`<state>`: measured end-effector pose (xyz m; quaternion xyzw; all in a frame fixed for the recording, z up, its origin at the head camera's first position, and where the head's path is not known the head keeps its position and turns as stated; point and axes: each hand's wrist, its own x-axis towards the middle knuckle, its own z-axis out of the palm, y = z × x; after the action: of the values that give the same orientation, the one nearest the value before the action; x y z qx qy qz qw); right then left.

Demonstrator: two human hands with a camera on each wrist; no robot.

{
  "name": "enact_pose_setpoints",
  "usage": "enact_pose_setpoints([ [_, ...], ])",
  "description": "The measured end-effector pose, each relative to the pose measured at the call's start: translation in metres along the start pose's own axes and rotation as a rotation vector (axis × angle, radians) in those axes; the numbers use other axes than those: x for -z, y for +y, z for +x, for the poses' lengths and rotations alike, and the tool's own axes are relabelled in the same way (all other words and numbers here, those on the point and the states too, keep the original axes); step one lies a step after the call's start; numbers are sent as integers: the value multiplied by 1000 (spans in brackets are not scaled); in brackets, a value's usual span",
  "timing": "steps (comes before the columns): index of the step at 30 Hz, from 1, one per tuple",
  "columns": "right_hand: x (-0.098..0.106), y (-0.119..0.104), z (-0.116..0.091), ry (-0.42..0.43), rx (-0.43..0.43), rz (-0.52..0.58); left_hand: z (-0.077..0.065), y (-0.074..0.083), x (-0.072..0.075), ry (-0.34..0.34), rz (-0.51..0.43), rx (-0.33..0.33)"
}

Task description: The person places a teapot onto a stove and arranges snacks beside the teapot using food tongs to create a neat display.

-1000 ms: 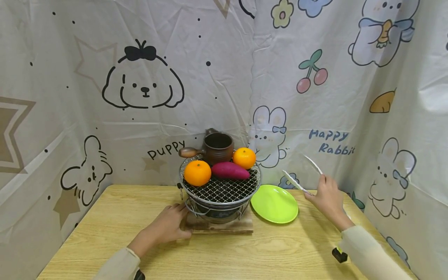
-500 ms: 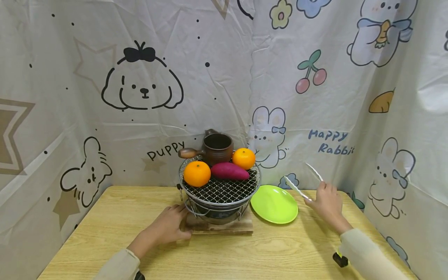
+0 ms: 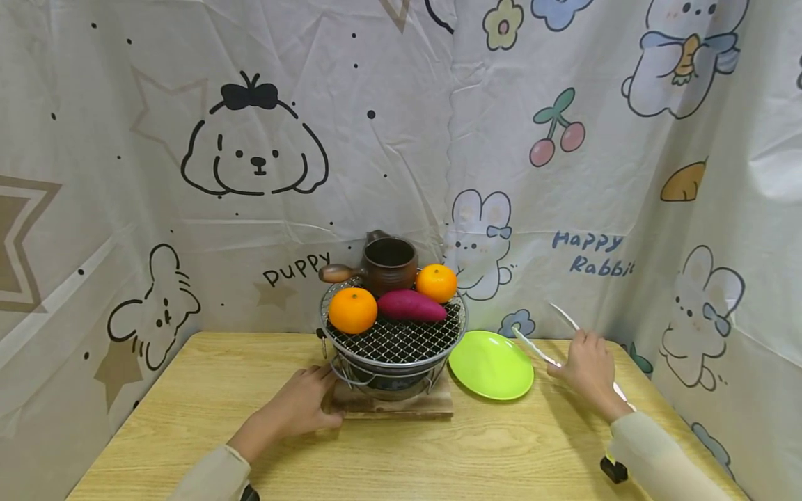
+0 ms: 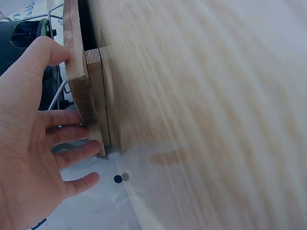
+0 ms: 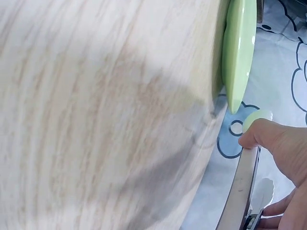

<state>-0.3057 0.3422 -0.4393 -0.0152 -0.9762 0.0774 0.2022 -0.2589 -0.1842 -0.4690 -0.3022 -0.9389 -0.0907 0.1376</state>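
Observation:
My left hand [image 3: 303,402] holds the left front corner of a wooden board [image 3: 401,409]. In the left wrist view its thumb presses the board's edge [image 4: 73,43], and the other fingers reach to its side. A round tabletop grill [image 3: 401,351] stands on that board. My right hand [image 3: 589,365] grips white-tipped tongs [image 3: 534,348], their arms spread apart with nothing between the tips. Left of them lies a lime-green plate [image 3: 491,369]. On the grill's mesh rest two orange citrus fruits, one front left [image 3: 354,311] and one back right [image 3: 436,283], and a purple sweet potato [image 3: 411,306].
A brown clay pot [image 3: 390,275] with a side handle [image 3: 340,273] stands at the back of the mesh. The wooden table [image 3: 250,362] meets a printed cloth backdrop [image 3: 388,139] behind and along both sides. A wire handle [image 3: 351,376] hangs at the grill's front.
My right hand has lowered a little with the tongs, whose tips now sit lower beside the plate. My left hand, the grill and the food have stayed put.

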Motion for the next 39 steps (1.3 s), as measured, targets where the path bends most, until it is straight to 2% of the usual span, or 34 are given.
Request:
enact_pose_setpoints([
  [14,-11,10,-5,-50,-22,-17,1,-1,-1,14,6,-6],
  [25,-13,9,-6,-106,-60,-7,1,-1,-3,13,6,-2],
  [39,-14,14,-6,-157,-50,-13,1,-1,-1,8,2,-2],
])
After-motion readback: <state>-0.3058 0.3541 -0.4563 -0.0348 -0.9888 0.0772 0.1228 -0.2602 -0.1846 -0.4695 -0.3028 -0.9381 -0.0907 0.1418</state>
